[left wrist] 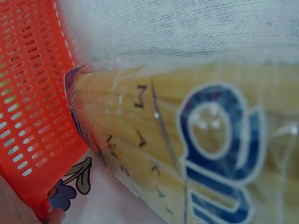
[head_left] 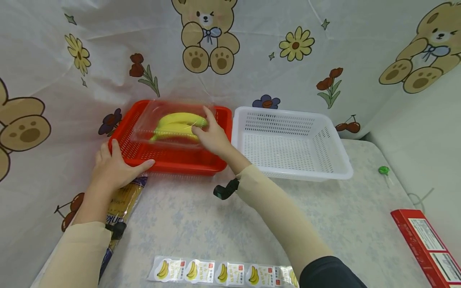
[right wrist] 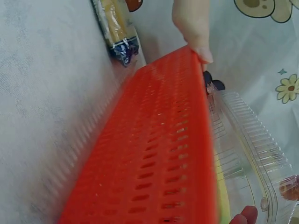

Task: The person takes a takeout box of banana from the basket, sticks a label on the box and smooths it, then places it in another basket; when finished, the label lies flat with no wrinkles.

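Note:
My left hand (head_left: 114, 170) holds the near left corner of a red perforated basket (head_left: 180, 167), thumb along the front rim and fingers at the left side. Inside the basket is a clear plastic box (head_left: 144, 134) with yellow bananas (head_left: 178, 125) in it. My right hand (head_left: 214, 138) grips the right end of this box, thumb towards me and fingers at the far side. In the right wrist view, the clear box (right wrist: 250, 149) shows above the red basket's rim (right wrist: 205, 140), with only fingertips (right wrist: 247, 215) of my right hand visible.
A white perforated basket (head_left: 288, 148) stands right of the red one. A yellow pasta-like packet (head_left: 124, 200) lies under my left forearm. A strip of banana stickers (head_left: 223, 273) lies at the front. To the right are a green-topped lollipop (head_left: 383, 171) and a red box (head_left: 414, 240).

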Demonstrator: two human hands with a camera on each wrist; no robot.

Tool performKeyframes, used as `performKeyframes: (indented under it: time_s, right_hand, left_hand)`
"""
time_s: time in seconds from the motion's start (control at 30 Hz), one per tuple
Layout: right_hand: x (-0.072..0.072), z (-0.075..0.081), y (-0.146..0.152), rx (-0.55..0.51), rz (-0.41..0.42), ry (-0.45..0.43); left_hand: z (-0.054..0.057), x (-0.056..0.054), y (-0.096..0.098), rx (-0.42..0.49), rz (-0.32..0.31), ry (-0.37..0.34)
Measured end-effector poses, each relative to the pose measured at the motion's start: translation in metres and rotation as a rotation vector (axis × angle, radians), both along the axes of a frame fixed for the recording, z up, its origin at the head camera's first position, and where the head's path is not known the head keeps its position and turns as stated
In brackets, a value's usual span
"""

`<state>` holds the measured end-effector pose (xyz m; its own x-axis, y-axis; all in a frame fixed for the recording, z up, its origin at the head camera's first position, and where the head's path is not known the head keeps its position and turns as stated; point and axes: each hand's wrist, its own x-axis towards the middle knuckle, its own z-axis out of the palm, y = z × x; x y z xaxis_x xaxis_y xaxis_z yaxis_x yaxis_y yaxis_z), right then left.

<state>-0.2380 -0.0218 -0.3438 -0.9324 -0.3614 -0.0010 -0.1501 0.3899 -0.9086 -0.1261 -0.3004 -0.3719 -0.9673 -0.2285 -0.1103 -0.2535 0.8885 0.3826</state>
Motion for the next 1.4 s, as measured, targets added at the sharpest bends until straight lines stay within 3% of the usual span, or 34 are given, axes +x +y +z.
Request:
performKeyframes:
  time_s: [0.27, 0.63, 0.9, 1.27, 1.4]
  right_hand:
    - [0.014, 0.023, 0.027, -0.133, 0.059, -0.01]
    - [0.034, 0.039, 0.063, -0.069, 0.032, 0.038]
    - [0.051, 0.043, 0.09, -0.103, 0.027, 0.02]
    - [0.069, 0.045, 0.127, -0.109, 0.008, 0.042]
    - [0.075, 0.046, 0.136, -0.103, -0.005, 0.04]
  left_hand:
    - [-0.001, 0.0, 0.0, 0.004, 0.003, 0.007]
    - [0.0, 0.0, 0.001, 0.024, 0.012, -0.006]
    - [-0.003, 0.0, -0.001, 0.033, 0.009, 0.007]
    - [0.0, 0.003, 0.001, 0.062, 0.007, 0.099]
    - [0.009, 0.005, 0.01, 0.107, 0.018, 0.206]
